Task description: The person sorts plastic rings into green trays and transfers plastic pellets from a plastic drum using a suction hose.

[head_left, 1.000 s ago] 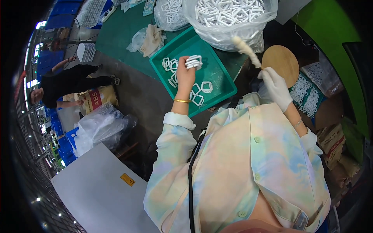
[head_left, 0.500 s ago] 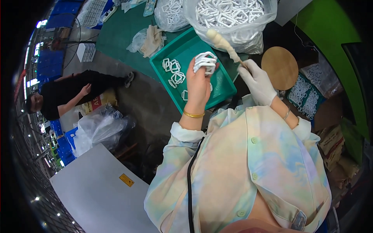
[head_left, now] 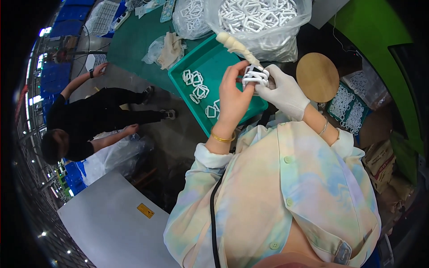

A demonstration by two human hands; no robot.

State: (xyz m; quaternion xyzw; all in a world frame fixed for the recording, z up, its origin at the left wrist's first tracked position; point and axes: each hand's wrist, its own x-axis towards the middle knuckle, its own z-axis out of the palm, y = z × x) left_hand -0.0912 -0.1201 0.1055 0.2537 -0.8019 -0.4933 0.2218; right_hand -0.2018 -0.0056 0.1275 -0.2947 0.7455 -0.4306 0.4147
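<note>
Several white plastic rectangular rings (head_left: 255,77) are bunched in my bare left hand (head_left: 235,89), its fingers wrapped round them over the green tray. My right hand (head_left: 286,91), in a white glove, is closed on a stick with a cream-coloured wrapped head (head_left: 237,47), which points up and to the left. The grip itself is partly hidden behind the rings. Both hands meet at the bunch, the gloved fingertips touching its right side. More loose rings (head_left: 195,84) lie in the green tray (head_left: 178,73), left of my hands.
Beyond the tray stands a large clear bag (head_left: 281,38) of white rings, with a smaller bag (head_left: 190,20) beside it. A cloth (head_left: 171,50) lies on the green table (head_left: 129,49). At right are a round wooden stool top (head_left: 317,77) and trays of rings (head_left: 348,107). A person (head_left: 89,114) walks at left.
My right hand has moved left with the wrapped stick and now meets the rings in my left hand. The bunch has moved slightly right and down. The person at left has changed stance, arms spread.
</note>
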